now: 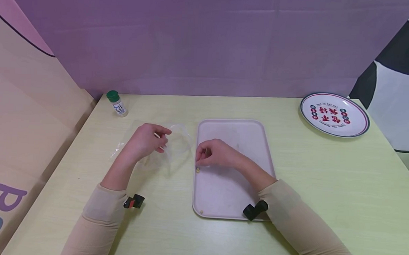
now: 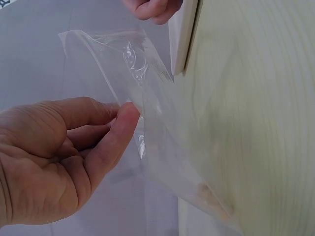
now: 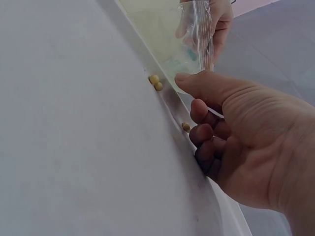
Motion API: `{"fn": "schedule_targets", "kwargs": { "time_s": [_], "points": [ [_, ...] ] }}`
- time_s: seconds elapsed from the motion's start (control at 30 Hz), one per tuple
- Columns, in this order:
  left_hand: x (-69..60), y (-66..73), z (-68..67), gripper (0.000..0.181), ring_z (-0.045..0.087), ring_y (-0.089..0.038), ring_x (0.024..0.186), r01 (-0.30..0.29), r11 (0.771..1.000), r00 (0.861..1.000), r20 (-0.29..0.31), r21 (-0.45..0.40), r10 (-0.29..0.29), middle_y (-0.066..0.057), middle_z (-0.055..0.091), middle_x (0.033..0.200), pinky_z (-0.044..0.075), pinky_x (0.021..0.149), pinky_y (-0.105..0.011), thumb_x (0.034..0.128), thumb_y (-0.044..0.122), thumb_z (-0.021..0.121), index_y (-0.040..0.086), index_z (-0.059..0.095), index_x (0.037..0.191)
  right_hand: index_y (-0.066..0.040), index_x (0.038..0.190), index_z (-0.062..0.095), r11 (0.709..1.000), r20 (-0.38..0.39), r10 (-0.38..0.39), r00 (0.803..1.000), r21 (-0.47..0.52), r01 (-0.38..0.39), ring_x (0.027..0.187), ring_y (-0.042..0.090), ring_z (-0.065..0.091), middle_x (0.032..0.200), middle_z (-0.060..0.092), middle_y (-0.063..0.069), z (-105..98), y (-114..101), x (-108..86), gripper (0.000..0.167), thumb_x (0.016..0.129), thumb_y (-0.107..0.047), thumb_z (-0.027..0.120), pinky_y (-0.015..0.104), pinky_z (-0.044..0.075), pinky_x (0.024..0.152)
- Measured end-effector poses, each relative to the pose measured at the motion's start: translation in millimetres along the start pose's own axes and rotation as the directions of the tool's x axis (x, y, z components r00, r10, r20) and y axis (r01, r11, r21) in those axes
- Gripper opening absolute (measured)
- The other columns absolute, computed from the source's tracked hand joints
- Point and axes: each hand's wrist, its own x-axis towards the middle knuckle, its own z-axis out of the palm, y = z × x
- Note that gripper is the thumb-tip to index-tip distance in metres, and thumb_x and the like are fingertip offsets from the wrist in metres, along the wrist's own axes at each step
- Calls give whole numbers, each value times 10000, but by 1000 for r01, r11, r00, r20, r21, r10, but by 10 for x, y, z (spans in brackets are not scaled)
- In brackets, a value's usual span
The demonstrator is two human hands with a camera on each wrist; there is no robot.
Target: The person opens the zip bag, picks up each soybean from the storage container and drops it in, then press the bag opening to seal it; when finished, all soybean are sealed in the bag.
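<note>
My left hand (image 1: 148,141) pinches the edge of a clear zip bag (image 2: 157,118) between thumb and fingers, holding it up left of the tray. A few bits, blurred through the plastic, show in the bag's low corner. My right hand (image 1: 218,153) is at the left rim of a pale tray (image 1: 232,199), its fingers loosely bent and the thumb apart from them. Small yellow beans (image 3: 155,80) lie along that rim near the fingertips, and a single bean (image 3: 185,127) lies right beside the fingers. Another bean (image 1: 201,212) sits at the tray's near left corner.
A small bottle (image 1: 118,104) with a green cap stands at the back left of the table. At the back right is an oval white plate (image 1: 350,115) with red writing. A purple backdrop (image 1: 208,44) rises behind the table.
</note>
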Motion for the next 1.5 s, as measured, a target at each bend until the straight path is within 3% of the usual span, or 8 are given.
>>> {"fn": "schedule_targets", "kwargs": {
  "time_s": [0.33,0.93,1.2,1.5],
  "points": [
    [6,-12,9,332,725,-259,799,-3,1000,1000,4,6,3,-130,591,1018,591,828,-387,986,55,616,15,652,1314,-150,828,727,999,45,-21,999,-49,23,752,130,558,743,621,-43,5,21,-3,118,829,-85,825,257,460,703],
    [-5,30,36,335,708,-217,774,8,1000,1000,13,18,-8,-128,587,1022,592,828,-386,987,49,615,15,649,1319,-142,819,782,991,54,-103,993,-85,107,786,118,592,818,636,-55,2,15,-21,111,810,-39,824,235,498,738],
    [2,21,48,334,705,-210,762,0,1000,1000,14,23,0,-124,593,1021,595,818,-378,984,50,618,17,653,1315,-163,794,764,986,42,-88,995,-141,93,767,97,570,796,607,-62,21,30,-2,119,826,-66,825,223,489,727],
    [8,19,50,329,704,-206,759,4,1000,1000,12,30,-4,-121,598,1023,594,808,-363,984,52,620,22,659,1309,-81,860,763,976,57,-53,997,-208,63,760,100,543,796,588,-48,11,18,6,36,863,-102,793,229,469,706]
  ]
}}
